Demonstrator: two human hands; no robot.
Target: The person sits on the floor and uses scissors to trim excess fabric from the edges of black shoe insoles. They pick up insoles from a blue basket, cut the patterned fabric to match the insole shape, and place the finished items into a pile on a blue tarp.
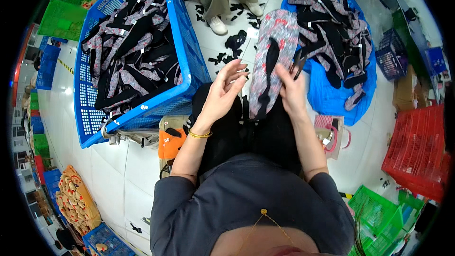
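A long, rounded grey fabric piece (279, 31) with a red floral print stands over my lap, with a black strip (271, 61) down its middle. My right hand (292, 85) grips its right edge, thumb on the print. Out of the same hand sticks a dark, narrow tool (298, 62) that looks like scissors, partly hidden by the fingers. My left hand (225, 87), with a gold bangle at the wrist, is just left of the fabric, fingers apart and bent, holding nothing.
A blue crate (187, 61) full of black and floral pieces stands at my left. More lie piled on a blue sheet (327, 102) at the right. Black scraps (235, 41) litter the floor ahead, near a seated person's shoes (218, 25). Red crates (417, 147) stand far right.
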